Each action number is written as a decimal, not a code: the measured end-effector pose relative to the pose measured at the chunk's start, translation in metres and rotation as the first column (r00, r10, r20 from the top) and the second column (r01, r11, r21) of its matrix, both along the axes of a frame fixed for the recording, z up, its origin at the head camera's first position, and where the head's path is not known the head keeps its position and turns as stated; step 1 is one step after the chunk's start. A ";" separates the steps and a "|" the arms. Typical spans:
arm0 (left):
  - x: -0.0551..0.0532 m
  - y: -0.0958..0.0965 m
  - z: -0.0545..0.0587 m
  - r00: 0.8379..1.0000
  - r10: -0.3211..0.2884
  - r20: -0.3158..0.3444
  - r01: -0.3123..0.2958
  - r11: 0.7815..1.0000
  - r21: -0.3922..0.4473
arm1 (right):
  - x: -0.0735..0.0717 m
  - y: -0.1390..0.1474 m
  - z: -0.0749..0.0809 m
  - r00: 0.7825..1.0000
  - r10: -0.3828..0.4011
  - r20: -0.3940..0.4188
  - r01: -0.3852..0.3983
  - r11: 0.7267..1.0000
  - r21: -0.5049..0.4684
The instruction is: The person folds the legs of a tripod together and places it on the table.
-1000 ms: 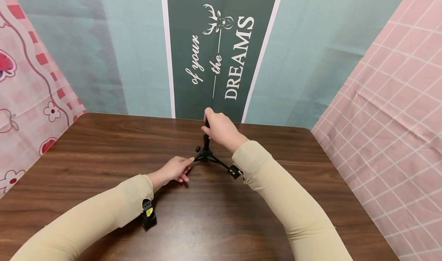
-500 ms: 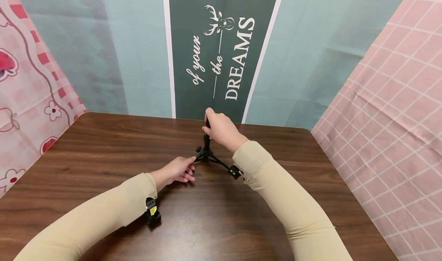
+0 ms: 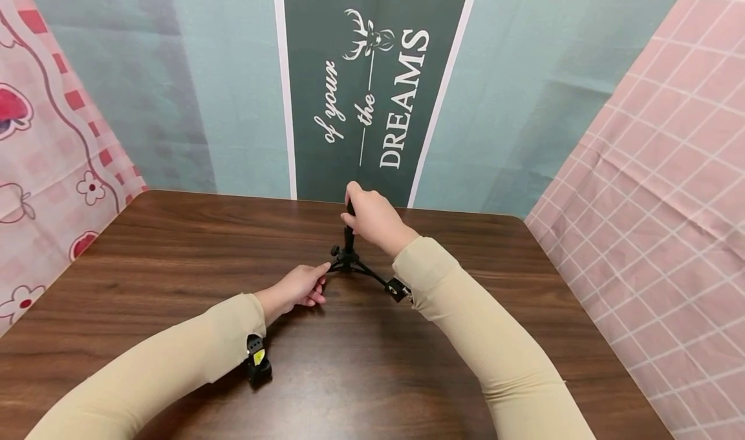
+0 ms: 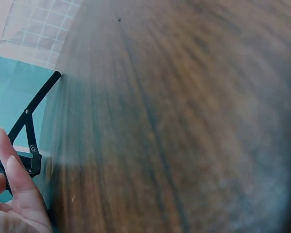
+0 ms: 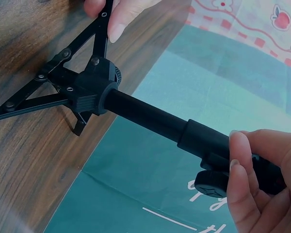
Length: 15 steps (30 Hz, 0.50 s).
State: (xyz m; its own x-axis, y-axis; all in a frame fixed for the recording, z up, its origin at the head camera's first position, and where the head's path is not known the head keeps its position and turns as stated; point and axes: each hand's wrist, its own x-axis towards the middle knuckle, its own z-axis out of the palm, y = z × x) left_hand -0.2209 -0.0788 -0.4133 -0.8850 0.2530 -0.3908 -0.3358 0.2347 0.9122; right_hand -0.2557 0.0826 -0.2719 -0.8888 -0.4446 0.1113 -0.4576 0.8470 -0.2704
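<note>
brown wood-grain table, blue-green backdrop, white lettering, deer head, pink gridded cloth right, flowered cloth left

"what does the bare right hand hold?"
"the upright shaft of a slender black stand with splayed legs, on the dark brown wood-grain table."
"and the bare left hand?"
"it grips one leg near the hub."

Tabletop recording booth, cloth-walled; kind of building cannot be told. One table, dark wood-grain top. Beyond far edge: blue-green cloth, dark green panel with deer's head and sideways white lettering. Beyond left edge: pink fruit-and-flower cloth. Beyond right edge: pink checked cloth. Two black wrist cameras.
</note>
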 end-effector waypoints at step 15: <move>0.002 0.001 -0.001 1.000 0.014 -0.005 -0.014 1.000 0.005 | 0.002 0.002 -0.002 1.000 0.002 -0.001 -0.002 1.000 -0.015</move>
State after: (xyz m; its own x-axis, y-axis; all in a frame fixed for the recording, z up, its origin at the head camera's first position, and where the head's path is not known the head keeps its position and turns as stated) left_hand -0.2189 -0.0781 -0.4144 -0.8904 0.2428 -0.3851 -0.3343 0.2255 0.9151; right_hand -0.2533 0.0842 -0.2736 -0.8876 -0.4451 0.1184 -0.4598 0.8419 -0.2825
